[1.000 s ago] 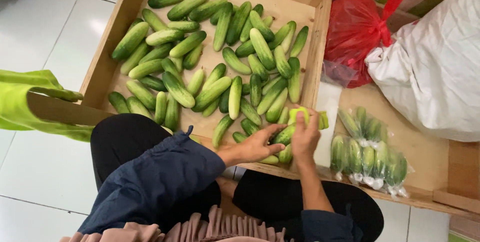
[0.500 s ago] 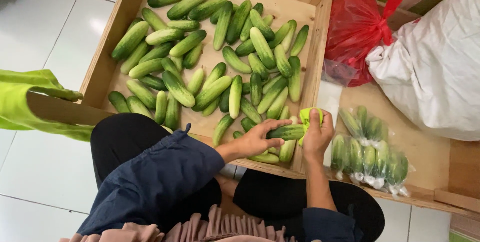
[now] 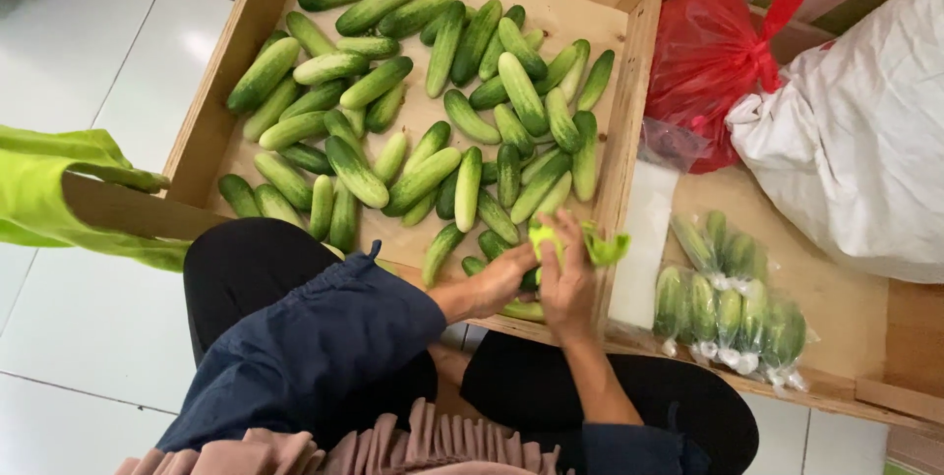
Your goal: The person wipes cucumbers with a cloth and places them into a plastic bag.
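Cucumbers fill the wooden crate. At its near edge the left hand grips one cucumber while the right hand pinches a bright green strip beside it, seemingly mid-wrapping; the next move looks like drawing that strip snug around it.

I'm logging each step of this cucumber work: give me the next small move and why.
Probably lift the gathered cucumbers clear of the wooden tray. Both the left hand and right hand already close around them, with a light green strip at the right fingertips.

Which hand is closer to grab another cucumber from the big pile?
Probably the left hand. It lies low by the loose cucumbers in the wooden crate, fingers almost on them. The right hand is busy pinching a light green strip, nearer the crate's side wall.
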